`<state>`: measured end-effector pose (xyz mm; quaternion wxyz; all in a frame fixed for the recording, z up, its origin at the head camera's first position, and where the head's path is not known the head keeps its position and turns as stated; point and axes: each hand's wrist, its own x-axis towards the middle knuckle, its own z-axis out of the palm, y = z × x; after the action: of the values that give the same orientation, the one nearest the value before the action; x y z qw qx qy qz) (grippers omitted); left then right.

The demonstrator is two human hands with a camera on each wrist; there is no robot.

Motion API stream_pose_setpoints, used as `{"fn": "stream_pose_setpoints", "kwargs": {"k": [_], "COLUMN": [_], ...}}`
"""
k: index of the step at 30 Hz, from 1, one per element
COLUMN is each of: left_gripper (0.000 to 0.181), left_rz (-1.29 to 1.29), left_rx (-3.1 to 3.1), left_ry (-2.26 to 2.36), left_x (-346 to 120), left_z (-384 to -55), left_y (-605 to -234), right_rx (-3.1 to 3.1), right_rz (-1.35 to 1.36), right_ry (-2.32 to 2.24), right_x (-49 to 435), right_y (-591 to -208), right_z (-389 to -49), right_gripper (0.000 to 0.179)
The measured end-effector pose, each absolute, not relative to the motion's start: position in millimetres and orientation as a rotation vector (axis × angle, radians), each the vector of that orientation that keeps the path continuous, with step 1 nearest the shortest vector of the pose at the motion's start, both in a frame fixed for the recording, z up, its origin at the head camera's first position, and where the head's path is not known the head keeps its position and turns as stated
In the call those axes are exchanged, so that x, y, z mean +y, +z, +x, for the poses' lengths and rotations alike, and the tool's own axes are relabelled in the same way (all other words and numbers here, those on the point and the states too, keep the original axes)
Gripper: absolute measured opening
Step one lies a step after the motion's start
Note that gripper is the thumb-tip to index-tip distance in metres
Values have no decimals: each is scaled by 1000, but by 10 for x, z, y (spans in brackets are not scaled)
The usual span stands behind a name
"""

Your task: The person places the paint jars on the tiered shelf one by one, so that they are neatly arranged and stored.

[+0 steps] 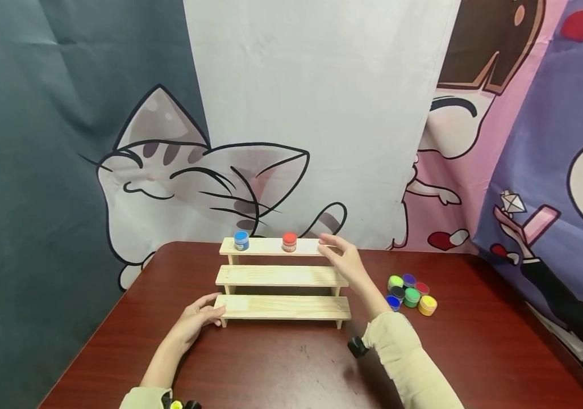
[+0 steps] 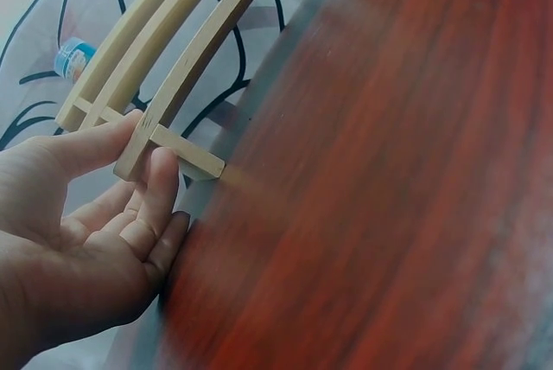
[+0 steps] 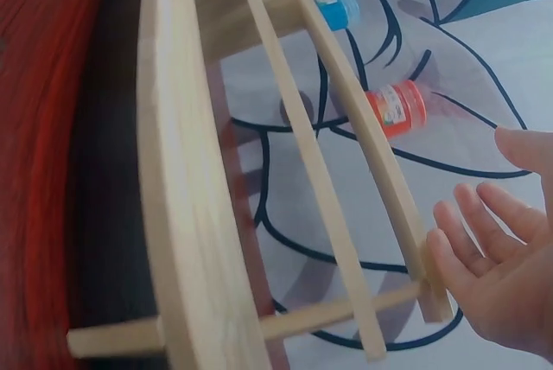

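Note:
A pale wooden three-tier stand rests on the table. On its top step are a small blue jar near the left end and a red jar around the middle. My left hand grips the left end of the lowest step, thumb on top and a finger underneath, as the left wrist view also shows. At the top step's right end is my right hand, holding nothing. In the right wrist view that hand's fingers are spread loosely, right at the end of the top board.
To the right of the stand, several small jars with green, blue, black, red and yellow tops sit in a cluster on the brown table. Behind the table hangs a cartoon-printed cloth.

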<state>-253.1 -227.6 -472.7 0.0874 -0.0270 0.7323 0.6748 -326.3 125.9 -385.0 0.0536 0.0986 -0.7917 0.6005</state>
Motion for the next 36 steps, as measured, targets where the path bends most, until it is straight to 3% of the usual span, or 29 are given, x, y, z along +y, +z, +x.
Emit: {"fn": "stream_pose_setpoints", "kwargs": {"k": [17,36], "left_gripper": [67,67], "left_rz": [-71,-101], "left_rx": [2171,2195], "left_ry": [2013,1998], "left_x": [-2299,-2271], "left_z": [-2541,-2511], "left_y": [-4714,-4735], "right_rx": [-2378,-2393], "right_rz": [250,13], "right_ry": [1679,1620], "right_x": [1632,2179], "right_y": [-4074,-4333], "right_z": [-2980,-2864], "right_gripper": [41,42]}}
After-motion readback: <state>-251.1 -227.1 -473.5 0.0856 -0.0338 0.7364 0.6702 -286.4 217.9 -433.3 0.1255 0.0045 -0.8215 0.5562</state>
